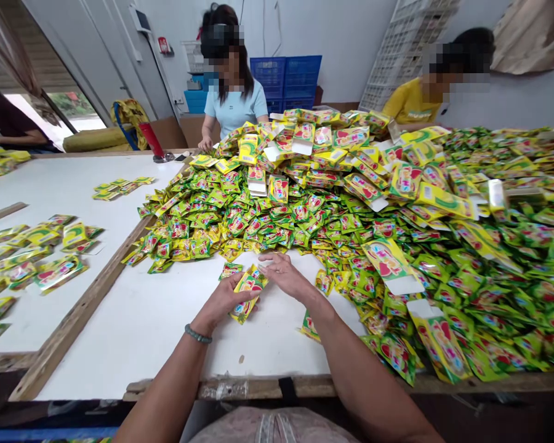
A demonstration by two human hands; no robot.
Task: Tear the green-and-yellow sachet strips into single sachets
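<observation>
Left hand (224, 299) grasps a small bunch of yellow-green foil sachets (248, 294) on the white tabletop (166, 351). Right hand (284, 275) open, palm down, just beside. Beyond: heaped sachets (277, 209), then a co-worker in pale blue (234, 107) and another in yellow (418, 104).

The foil sachets (248, 294) are glossy yellow and green with red heart-shaped patches, the plastic crates (286, 77) are blue, and the tabletop (143, 344) is white.

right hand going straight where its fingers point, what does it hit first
Probably the front edge of the heap of green and yellow sachets. The right hand points just above the sachets in the left hand, but depth is unclear, so it might clip those first.
</observation>
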